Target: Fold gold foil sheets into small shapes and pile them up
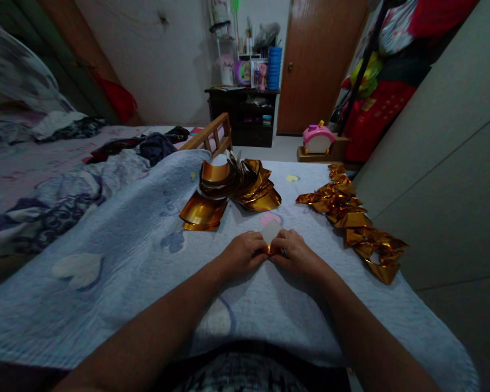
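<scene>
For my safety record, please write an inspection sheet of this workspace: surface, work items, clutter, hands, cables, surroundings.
Surface: light-blue cloth with heart prints, wrinkled at left.
Work items: small thin greyish sheet, gold at its near end; fanned pile of gold foil sheets, ahead; row of folded gold foil pieces, right.
Clutter: rumpled patterned fabric, left.
Hands: left hand and right hand both pinch the greyish sheet.
Cables: nothing seen on the cloth; thin line on the white wall, cannot tell if cable.
Surroundings: pale round fan, dark cabinet, brown wooden door.
</scene>
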Tool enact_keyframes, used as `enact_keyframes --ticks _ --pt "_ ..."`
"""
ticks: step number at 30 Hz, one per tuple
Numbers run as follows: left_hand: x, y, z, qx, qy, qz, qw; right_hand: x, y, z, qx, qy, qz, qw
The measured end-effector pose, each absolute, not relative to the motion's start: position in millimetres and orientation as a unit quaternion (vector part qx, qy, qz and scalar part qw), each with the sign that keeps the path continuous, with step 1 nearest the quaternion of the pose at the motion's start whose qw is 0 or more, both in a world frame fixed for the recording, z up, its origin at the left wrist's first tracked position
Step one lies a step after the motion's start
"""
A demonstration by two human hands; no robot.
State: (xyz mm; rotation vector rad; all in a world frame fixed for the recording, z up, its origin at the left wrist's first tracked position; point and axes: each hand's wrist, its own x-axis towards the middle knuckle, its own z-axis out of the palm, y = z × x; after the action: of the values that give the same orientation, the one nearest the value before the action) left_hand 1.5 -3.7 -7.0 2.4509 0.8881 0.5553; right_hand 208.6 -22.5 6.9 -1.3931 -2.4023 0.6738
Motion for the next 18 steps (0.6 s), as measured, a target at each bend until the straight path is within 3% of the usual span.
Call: enact_keyframes --ticks 18 --pt "0.7 -3.7 1.9 0.864 0.402 0.157 0.261 199.4 -20.7 3.0 -0.525 -0.804 0.237 0.148"
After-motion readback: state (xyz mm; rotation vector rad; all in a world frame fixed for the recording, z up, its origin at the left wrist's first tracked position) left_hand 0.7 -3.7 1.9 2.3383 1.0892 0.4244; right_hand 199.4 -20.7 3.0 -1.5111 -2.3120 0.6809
